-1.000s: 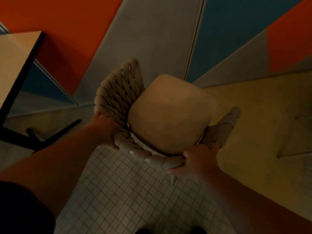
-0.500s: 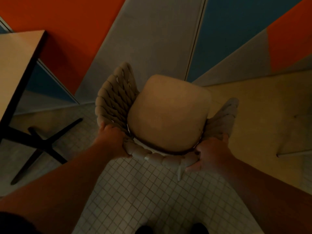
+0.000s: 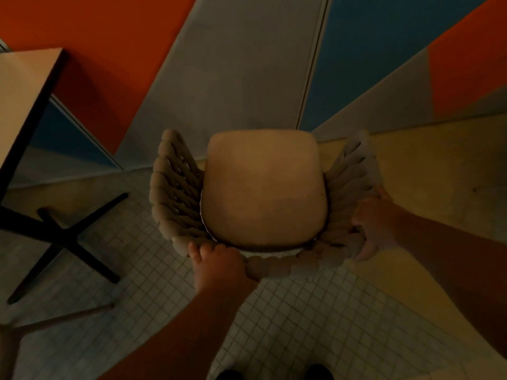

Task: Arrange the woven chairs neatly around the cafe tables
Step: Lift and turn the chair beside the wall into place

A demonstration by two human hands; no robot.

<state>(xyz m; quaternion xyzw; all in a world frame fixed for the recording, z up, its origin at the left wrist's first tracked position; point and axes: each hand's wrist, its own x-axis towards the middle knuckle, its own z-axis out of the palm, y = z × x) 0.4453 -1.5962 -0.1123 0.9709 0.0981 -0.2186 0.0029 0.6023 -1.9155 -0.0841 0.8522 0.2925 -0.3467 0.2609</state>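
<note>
The woven chair (image 3: 175,193) stands on the tiled floor (image 3: 301,325) directly in front of the person. It faces away towards the panelled wall (image 3: 233,64), and its tan cushion (image 3: 263,187) is seen from above. Both hands have hold of it. The left hand (image 3: 219,267) is curled over the thick woven rim at the back. The right hand (image 3: 375,220) is wrapped round the rear corner where the back meets the right arm.

The step in hand looks like repositioning: the chair is held from behind and is ready to be steered. It sits well apart from the tabletop (image 3: 22,105), which lies to the left over a black cross base (image 3: 63,237). By my judgement the next move calls for swinging the chair leftward and turning its seat towards that table. It then needs sliding in squarely without knocking the base's feet. Whether the chair's legs are lifted or resting on the floor cannot be told, since the seat hides them.

Counted: one woven chair, one cushion, one table with one base, and two hands. A pale slanted leg (image 3: 65,318) shows at lower left. It may belong to a second chair, but that cannot be confirmed. Two dark shoes (image 3: 229,375) peek in at the bottom edge.
</note>
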